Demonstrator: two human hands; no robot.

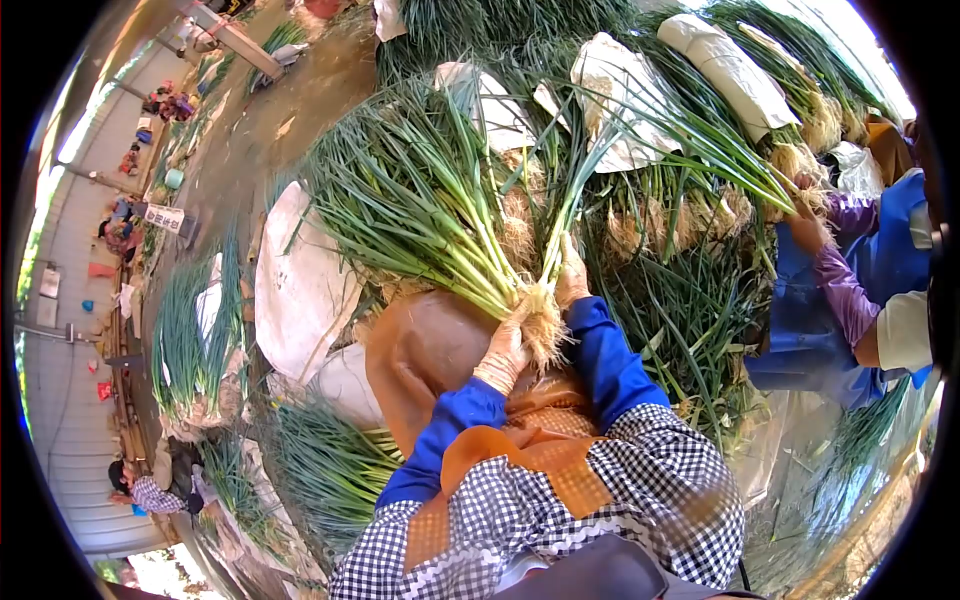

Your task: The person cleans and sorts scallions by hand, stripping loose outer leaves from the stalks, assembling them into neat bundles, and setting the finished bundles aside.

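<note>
My left hand [505, 352] is closed around the root end of a thick bunch of green onions [430, 215], whose leaves fan out to the upper left. My right hand [571, 276] is closed on a thinner group of green onion stalks [567, 205] pointing upward. The pale, stringy roots [543, 325] of both come together between my hands, above my lap. A brown apron [425, 335] covers my knee just below the bunch. Some fingers of each hand are hidden by the stalks and roots.
On the right, a person in purple sleeves [848, 290] and a blue apron holds green onions too. Piled green onions [690, 310] with white sheets [622, 95] lie ahead. More bundles [200, 350] and a white sack [300, 285] are at left. Other people [150, 490] sit farther off.
</note>
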